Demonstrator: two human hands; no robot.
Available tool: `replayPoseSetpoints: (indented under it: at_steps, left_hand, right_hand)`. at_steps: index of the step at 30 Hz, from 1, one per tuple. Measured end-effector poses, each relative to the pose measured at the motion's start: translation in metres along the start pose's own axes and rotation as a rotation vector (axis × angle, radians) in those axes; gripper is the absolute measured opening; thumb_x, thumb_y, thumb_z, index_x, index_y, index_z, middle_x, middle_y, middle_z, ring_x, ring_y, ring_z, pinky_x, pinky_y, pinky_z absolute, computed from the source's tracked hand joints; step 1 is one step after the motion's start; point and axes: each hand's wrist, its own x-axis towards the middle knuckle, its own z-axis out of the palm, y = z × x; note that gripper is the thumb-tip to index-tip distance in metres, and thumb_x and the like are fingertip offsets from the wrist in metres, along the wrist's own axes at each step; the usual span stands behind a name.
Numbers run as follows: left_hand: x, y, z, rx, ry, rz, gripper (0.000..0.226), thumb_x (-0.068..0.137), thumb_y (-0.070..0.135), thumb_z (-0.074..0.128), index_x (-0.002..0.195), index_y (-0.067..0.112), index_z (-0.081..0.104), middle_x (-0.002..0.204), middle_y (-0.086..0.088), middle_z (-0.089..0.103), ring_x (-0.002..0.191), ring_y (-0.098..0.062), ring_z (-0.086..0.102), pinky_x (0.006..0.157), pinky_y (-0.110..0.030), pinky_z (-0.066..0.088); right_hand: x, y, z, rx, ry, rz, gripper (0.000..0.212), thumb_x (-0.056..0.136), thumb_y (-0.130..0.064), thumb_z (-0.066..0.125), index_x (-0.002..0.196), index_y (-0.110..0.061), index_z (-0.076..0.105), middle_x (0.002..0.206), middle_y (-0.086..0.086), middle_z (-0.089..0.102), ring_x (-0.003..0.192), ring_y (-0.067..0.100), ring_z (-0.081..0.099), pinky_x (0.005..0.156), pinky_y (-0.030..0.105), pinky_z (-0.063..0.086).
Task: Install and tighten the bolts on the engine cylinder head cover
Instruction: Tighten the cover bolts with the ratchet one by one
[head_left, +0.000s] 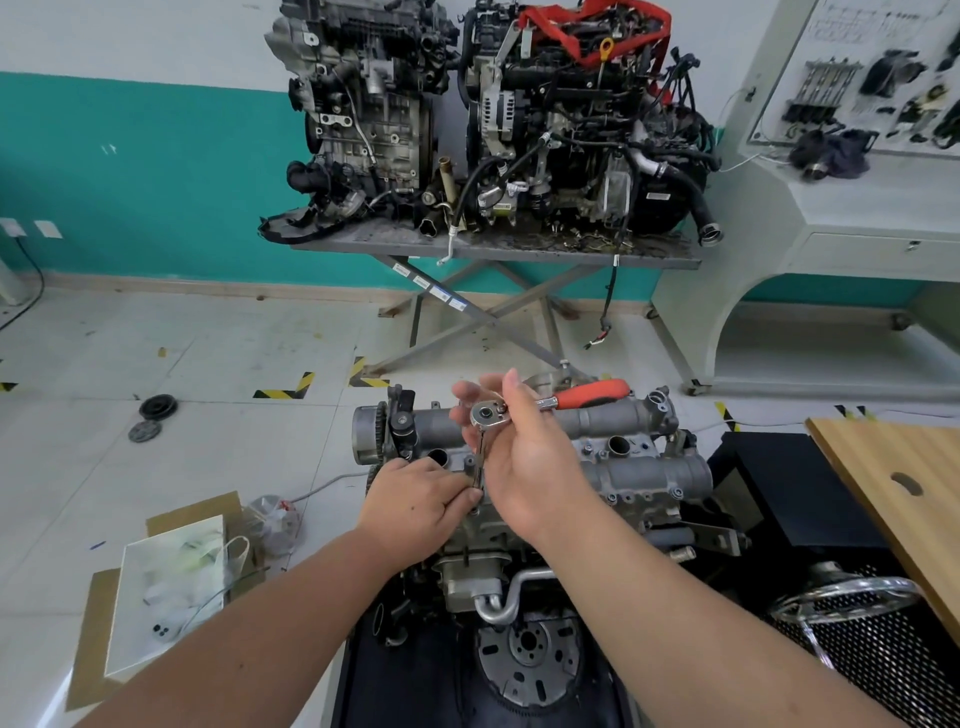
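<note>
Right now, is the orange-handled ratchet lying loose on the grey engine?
No, the right hand holds the orange-handled ratchet by its head, above the cylinder head cover.

Your cylinder head cover (644, 467) is a grey cast-metal piece lying flat on top of the engine, running from 9 to 3 o'clock, with round open wells along its top. A few small bolts (612, 499) sit seated along its near edge toward 4 o'clock. Your ratchet (545, 405) has a chrome head and an orange grip pointing to 2 o'clock, and a slim extension bar (480, 460) drops from it toward the cover at 6 o'clock.
</note>
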Motion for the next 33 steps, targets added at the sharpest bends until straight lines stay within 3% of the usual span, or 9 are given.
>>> replayPoseSetpoints:
  at_steps: [3, 6, 10, 13, 17, 21, 26, 30, 33]
  left_hand:
    - [0.001, -0.001, 0.000, -0.039, 0.016, -0.001, 0.037, 0.099, 0.047, 0.037, 0.070, 0.032, 0.055, 0.062, 0.015, 0.058, 0.071, -0.009, 0.057, 0.061, -0.030, 0.035]
    - [0.000, -0.001, -0.001, -0.059, 0.007, -0.006, 0.037, 0.100, 0.047, 0.036, 0.070, 0.033, 0.053, 0.062, 0.015, 0.058, 0.071, -0.008, 0.056, 0.061, -0.031, 0.035]
    - [0.002, 0.002, -0.004, -0.073, 0.033, -0.017, 0.037, 0.095, 0.042, 0.038, 0.063, 0.029, 0.052, 0.058, 0.011, 0.055, 0.063, -0.013, 0.053, 0.059, -0.030, 0.034]
    - [0.003, 0.002, -0.006, -0.063, -0.010, -0.008, 0.029, 0.089, 0.040, 0.042, 0.067, 0.024, 0.054, 0.058, 0.010, 0.054, 0.057, -0.013, 0.051, 0.056, -0.034, 0.043]
    - [0.006, 0.002, -0.007, -0.110, -0.028, -0.012, 0.037, 0.095, 0.043, 0.037, 0.065, 0.027, 0.050, 0.061, 0.006, 0.055, 0.056, -0.017, 0.051, 0.058, -0.029, 0.030]
    - [0.004, 0.001, -0.005, -0.060, -0.070, -0.030, 0.049, 0.098, 0.052, 0.028, 0.078, 0.027, 0.065, 0.069, 0.008, 0.063, 0.071, -0.016, 0.057, 0.064, -0.032, 0.029]
    - [0.004, 0.001, -0.010, -0.107, -0.147, -0.076, 0.051, 0.096, 0.058, 0.021, 0.082, 0.033, 0.063, 0.073, 0.012, 0.060, 0.082, -0.010, 0.057, 0.071, -0.033, 0.034]
    - [0.008, 0.001, -0.026, -0.277, -0.256, -0.064, 0.044, 0.094, 0.061, 0.021, 0.064, 0.034, 0.037, 0.063, 0.006, 0.050, 0.067, -0.012, 0.048, 0.067, -0.035, 0.039]
    - [0.012, -0.002, -0.044, -0.711, -0.265, -0.341, 0.059, 0.090, 0.073, 0.021, 0.081, 0.034, 0.065, 0.081, 0.015, 0.070, 0.085, 0.004, 0.063, 0.078, -0.021, 0.045]
  right_hand:
    - [-0.003, 0.003, -0.009, -0.202, -0.098, -0.014, 0.028, 0.101, -0.042, 0.046, 0.114, -0.031, 0.069, 0.114, 0.003, 0.073, 0.093, 0.014, 0.067, 0.076, 0.023, 0.053]
    - [-0.006, 0.012, -0.014, -0.606, -0.150, -0.325, 0.028, 0.097, -0.056, 0.047, 0.119, -0.053, 0.064, 0.131, -0.016, 0.064, 0.119, 0.005, 0.060, 0.100, 0.026, 0.047]
    - [0.001, 0.018, -0.016, -1.113, -0.126, -0.955, 0.028, 0.100, -0.027, 0.055, 0.120, -0.017, 0.072, 0.139, 0.006, 0.058, 0.122, 0.025, 0.058, 0.102, 0.039, 0.048]
    - [0.008, 0.004, -0.011, -1.490, -0.194, -1.083, 0.020, 0.092, -0.008, 0.065, 0.109, -0.004, 0.075, 0.115, 0.012, 0.069, 0.101, 0.033, 0.063, 0.082, 0.047, 0.053]
    - [0.004, -0.018, 0.007, -2.085, -0.313, -0.909, 0.032, 0.098, -0.032, 0.051, 0.123, -0.013, 0.059, 0.102, 0.009, 0.055, 0.087, 0.030, 0.053, 0.068, 0.039, 0.042]
    - [0.005, -0.040, 0.027, -2.237, -0.406, -0.697, 0.049, 0.101, -0.054, 0.020, 0.121, -0.024, 0.053, 0.100, -0.001, 0.053, 0.093, 0.025, 0.053, 0.067, 0.034, 0.030]
    - [0.016, -0.044, 0.036, -2.022, -0.460, -0.353, 0.040, 0.107, -0.039, 0.030, 0.069, -0.028, 0.037, 0.069, -0.007, 0.046, 0.069, 0.017, 0.050, 0.050, 0.029, 0.024]
    - [0.019, -0.047, 0.037, -1.715, -0.434, -0.122, 0.038, 0.105, -0.034, 0.041, 0.075, -0.019, 0.059, 0.071, -0.001, 0.069, 0.049, 0.006, 0.053, 0.047, 0.024, 0.035]
    - [0.021, -0.045, 0.034, -1.470, -0.330, 0.044, 0.035, 0.103, -0.033, 0.046, 0.092, -0.009, 0.067, 0.070, -0.003, 0.074, 0.046, 0.002, 0.054, 0.044, 0.018, 0.040]
